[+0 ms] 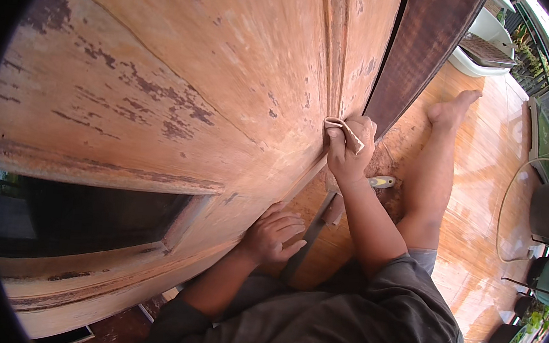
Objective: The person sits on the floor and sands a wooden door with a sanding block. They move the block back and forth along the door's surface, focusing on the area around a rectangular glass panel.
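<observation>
A wooden door [232, 57], mostly bare pale wood with patches of old dark paint, fills the left and upper part of the view. My right hand [353, 149] grips a folded piece of sandpaper [346, 131] and presses it to the door's moulding, near the dark frame post [422, 54]. Lower down, my left hand [274, 237] lies against the door's edge, fingers stretched and thumb apart, with nothing in it. Just beyond my right wrist a scraper with a grey and yellow handle [382, 181] rests on the floor; its blade is mostly hidden.
Reddish-brown dust [387, 156] is spread on the tan floor [475, 189] by the post. A dark glass pane [100, 218] is set in the door. My bare leg [432, 179] stretches along the right. Farther off are a white tub [488, 43], a hose [503, 211] and several potted plants.
</observation>
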Demonstrator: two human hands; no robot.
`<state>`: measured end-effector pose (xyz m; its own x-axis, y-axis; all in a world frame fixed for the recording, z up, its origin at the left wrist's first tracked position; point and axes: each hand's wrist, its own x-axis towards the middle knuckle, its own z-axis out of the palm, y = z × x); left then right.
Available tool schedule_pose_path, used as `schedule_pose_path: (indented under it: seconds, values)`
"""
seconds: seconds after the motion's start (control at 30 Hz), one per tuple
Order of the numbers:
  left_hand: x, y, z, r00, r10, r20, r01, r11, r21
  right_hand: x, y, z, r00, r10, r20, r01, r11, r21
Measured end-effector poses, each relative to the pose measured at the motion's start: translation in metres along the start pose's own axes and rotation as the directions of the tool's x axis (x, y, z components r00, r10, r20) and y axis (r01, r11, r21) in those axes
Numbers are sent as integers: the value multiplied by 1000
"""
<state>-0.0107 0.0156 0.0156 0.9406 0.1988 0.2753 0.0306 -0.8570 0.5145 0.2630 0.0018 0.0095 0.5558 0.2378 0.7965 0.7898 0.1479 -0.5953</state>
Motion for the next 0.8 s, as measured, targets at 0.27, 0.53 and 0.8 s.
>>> schedule_pose_path:
  seconds: [0.27,0.53,0.8]
  values:
    - [1,0,0,1000,-15,17,15,1000,21,-33,19,4,1000,-1,-5,0,998,-56]
    - [1,2,-1,1000,-10,2,10,1000,26,-27,6,-1,1000,17,-3,-17,994,-108]
    - [-5,7,3,999,-34,25,33,999,36,-24,-8,-6,998,9,-57,-12,998,-60]
